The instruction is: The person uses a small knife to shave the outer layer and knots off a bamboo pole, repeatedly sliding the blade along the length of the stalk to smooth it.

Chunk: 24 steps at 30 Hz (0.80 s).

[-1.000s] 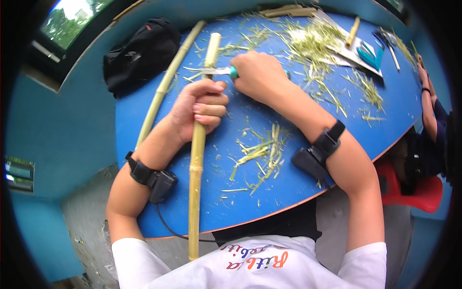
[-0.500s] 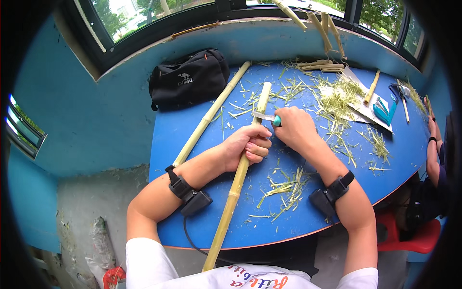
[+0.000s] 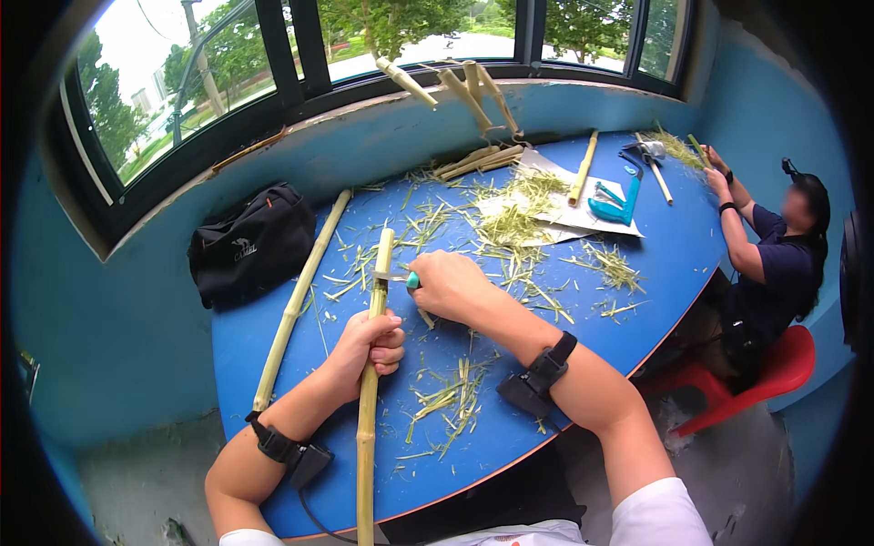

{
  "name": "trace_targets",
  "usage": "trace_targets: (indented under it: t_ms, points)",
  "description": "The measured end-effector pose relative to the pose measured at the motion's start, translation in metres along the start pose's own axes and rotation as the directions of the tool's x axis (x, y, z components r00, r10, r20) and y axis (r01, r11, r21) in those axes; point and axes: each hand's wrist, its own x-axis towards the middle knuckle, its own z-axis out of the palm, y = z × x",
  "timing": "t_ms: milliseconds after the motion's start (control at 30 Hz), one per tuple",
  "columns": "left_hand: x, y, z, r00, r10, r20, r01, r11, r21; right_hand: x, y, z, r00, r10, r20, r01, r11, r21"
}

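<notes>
My left hand (image 3: pixel 366 350) is closed around a yellow-green bamboo pole (image 3: pixel 367 437), which runs from the lower edge of the view up over the table. Above that fist, my right hand (image 3: pixel 448 287) grips a knife with a teal handle (image 3: pixel 413 280). Its short metal blade (image 3: pixel 390 277) lies across the bamboo, a little below the pole's pale upper end. A darker patch shows on the bamboo just under the blade. To the left, a second bamboo pole (image 3: pixel 299 300) lies on the table, close to my left forearm.
Bamboo shavings (image 3: pixel 451 400) litter the blue table (image 3: pixel 492 437). A black bag (image 3: pixel 250 246) sits at the left; a teal folding saw (image 3: pixel 619 207) and a short bamboo piece (image 3: pixel 584 168) rest on white paper. At right, a person (image 3: pixel 783 246) on a red chair (image 3: pixel 787 364) holds a green strip.
The view has swung right and upward, bringing more of the other person in. The pole stands more upright, and my left fist is slightly farther below the blade. Both grips persist.
</notes>
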Motion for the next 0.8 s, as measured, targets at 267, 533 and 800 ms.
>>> trace_targets:
  t_ms: [267, 533, 800]
  points:
    - [0.002, -0.011, 0.0, 0.989, 0.11, -0.099, -0.09, 0.978, 0.188, 0.007, 0.006, -0.007, 0.997, 0.03, -0.075, -0.039, 0.99, -0.132]
    - [-0.003, -0.023, 0.01, 0.967, 0.228, -0.109, -0.147, 0.859, 0.49, 0.019, 0.027, -0.013, 0.975, 0.11, -0.195, -0.145, 0.973, -0.179]
    - [-0.008, -0.017, 0.01, 0.987, 0.124, -0.098, -0.083, 0.935, 0.345, 0.021, 0.031, -0.022, 0.959, 0.188, -0.21, -0.215, 0.97, -0.112]
